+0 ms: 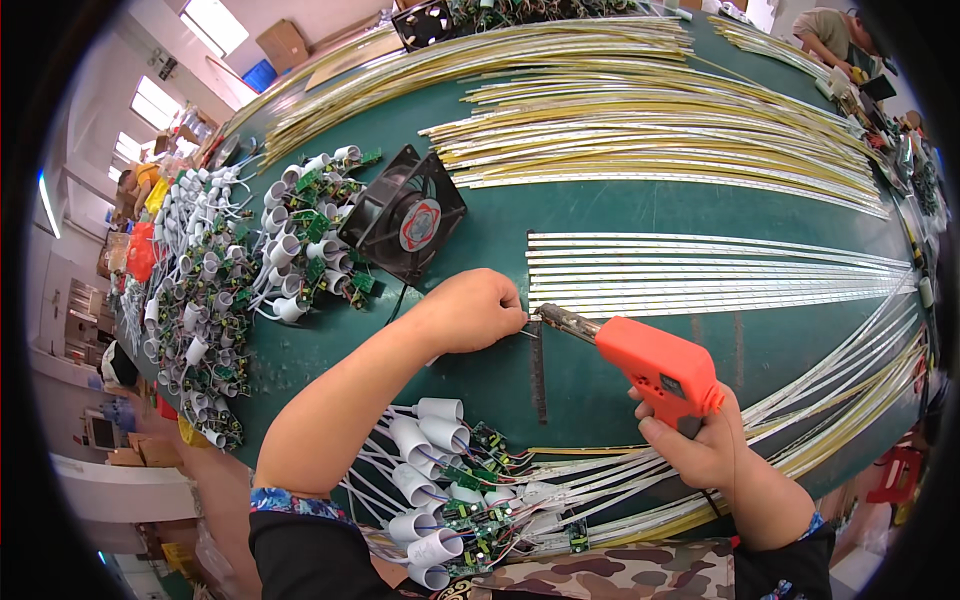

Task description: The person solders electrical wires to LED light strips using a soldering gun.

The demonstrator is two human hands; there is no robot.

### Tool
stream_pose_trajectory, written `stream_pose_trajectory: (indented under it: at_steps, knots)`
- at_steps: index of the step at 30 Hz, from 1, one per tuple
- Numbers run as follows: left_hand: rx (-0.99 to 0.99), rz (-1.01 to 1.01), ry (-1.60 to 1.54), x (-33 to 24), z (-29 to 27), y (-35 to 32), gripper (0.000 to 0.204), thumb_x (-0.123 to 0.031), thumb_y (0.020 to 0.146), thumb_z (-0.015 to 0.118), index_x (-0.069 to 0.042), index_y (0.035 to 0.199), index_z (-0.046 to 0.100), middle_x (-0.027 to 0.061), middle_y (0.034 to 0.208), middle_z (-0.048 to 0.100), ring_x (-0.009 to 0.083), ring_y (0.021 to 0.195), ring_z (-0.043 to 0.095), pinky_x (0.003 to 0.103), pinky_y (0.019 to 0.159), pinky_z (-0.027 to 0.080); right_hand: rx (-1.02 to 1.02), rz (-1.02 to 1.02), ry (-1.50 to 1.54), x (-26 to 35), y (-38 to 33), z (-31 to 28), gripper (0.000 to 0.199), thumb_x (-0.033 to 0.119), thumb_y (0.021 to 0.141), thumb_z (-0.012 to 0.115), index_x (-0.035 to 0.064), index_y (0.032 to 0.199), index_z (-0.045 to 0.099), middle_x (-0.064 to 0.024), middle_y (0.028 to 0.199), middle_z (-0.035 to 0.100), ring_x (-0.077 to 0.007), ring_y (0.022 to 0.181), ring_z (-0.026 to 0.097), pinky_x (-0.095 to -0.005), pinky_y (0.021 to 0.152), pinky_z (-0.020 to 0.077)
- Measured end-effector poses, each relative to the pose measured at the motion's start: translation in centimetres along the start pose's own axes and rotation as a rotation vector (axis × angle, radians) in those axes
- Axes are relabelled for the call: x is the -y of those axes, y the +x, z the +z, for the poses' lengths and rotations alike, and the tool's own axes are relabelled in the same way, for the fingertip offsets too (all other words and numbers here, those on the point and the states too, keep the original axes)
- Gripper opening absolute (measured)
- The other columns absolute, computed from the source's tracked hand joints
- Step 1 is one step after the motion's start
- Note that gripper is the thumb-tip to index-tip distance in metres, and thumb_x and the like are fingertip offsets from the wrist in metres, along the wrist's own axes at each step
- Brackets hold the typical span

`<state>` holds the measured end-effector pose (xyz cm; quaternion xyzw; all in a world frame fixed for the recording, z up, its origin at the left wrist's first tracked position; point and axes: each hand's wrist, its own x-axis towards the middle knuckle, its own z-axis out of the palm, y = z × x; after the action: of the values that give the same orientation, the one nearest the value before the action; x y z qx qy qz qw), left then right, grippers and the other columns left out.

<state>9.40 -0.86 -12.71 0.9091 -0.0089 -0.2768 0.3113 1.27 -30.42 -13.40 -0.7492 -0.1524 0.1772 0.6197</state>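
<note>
Nearest, at six o'clock, a cluster of white plastic lamp caps wired to small green circuit boards (450,490) lies at the green table's (500,230) near edge; too tangled to count. At four o'clock the right hand (700,445) is wrapped tight around the grip of an orange pistol-shaped soldering gun (655,365), its metal tip aimed toward ten o'clock. The left hand (475,310), at centre, is curled closed, fingertips pinching down right where that tip meets the near end of the flat row of white LED strips (700,275). Just beyond, at eleven o'clock, one square black cooling fan with a round red-and-white label (405,215) stands tilted. A second fan (425,22) sits at twelve o'clock. Brown cardboard boxes (283,42) rest far off at eleven.
</note>
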Motion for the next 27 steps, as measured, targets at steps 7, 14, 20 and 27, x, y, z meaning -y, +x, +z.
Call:
stream_pose_trajectory:
  at_steps: [7, 14, 20, 27]
  knots:
    - [-0.001, -0.017, 0.023, -0.1, 0.1, 0.2, 0.021, -0.02, 0.088, 0.067, -0.002, 0.077, 0.066, 0.003, 0.064, 0.06, 0.011, 0.054, 0.055, 0.029, 0.05, 0.043, 0.009, -0.054, -0.074, -0.4, 0.1, 0.1, 0.036, 0.01, 0.08, 0.071, 0.0011, 0.113, 0.061, -0.0081, 0.088, 0.066, -0.0198, 0.077, 0.064, -0.0329, 0.075, 0.0507]
    - [-0.01, -0.021, 0.037, -0.1, 0.2, 0.2, 0.02, -0.02, 0.087, 0.067, -0.002, 0.078, 0.066, 0.003, 0.064, 0.061, 0.0112, 0.055, 0.056, 0.03, 0.052, 0.045, 0.035, -0.112, -0.134, -0.3, 0.1, 0.0, 0.035, 0.009, 0.081, 0.071, 0.0011, 0.113, 0.061, -0.0088, 0.092, 0.066, -0.0192, 0.078, 0.064, -0.0331, 0.075, 0.0506]
    - [0.001, -0.031, 0.03, -0.1, 0.1, 0.2, 0.02, -0.02, 0.086, 0.067, -0.002, 0.077, 0.066, 0.0035, 0.064, 0.061, 0.0117, 0.055, 0.057, 0.03, 0.052, 0.045, -0.011, -0.037, -0.015, 0.8, -0.1, -0.3, 0.037, 0.01, 0.081, 0.071, 0.0008, 0.115, 0.061, -0.0082, 0.089, 0.065, -0.0175, 0.077, 0.062, -0.0327, 0.074, 0.0503]
    - [-0.002, -0.024, 0.046, 0.0, 0.1, 0.3, 0.02, -0.02, 0.086, 0.066, -0.002, 0.077, 0.066, 0.0037, 0.064, 0.061, 0.0119, 0.055, 0.057, 0.03, 0.053, 0.046, 0.032, -0.048, -0.09, -0.3, -0.3, -0.6, 0.038, 0.011, 0.082, 0.072, 0.0001, 0.116, 0.059, -0.0071, 0.084, 0.064, -0.019, 0.074, 0.06, -0.0326, 0.072, 0.0494]
